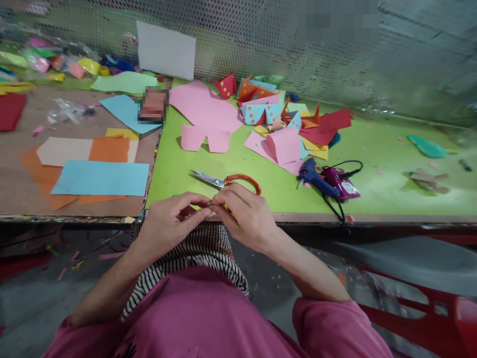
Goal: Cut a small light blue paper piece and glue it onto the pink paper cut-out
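Observation:
My left hand (169,219) and my right hand (248,214) meet at the table's front edge, fingertips pinched together. Something small between them is mostly hidden by the fingers, and I cannot make out what it is. A bit of yellow shows beneath my right fingers. Just beyond my hands, scissors (212,180) with red handles lie on the green table top (171,174), their blades pointing left. My right hand is right by the handles. Farther back lies a pink paper piece (219,138) with a notch cut in its lower edge.
A blue glue gun (316,179) and a purple device (341,184) with a black cord sit to the right. Folded paper shapes (263,113) stand at the back. Blue paper (102,178) covers orange sheets on the left table. A white card (166,49) leans against the mesh.

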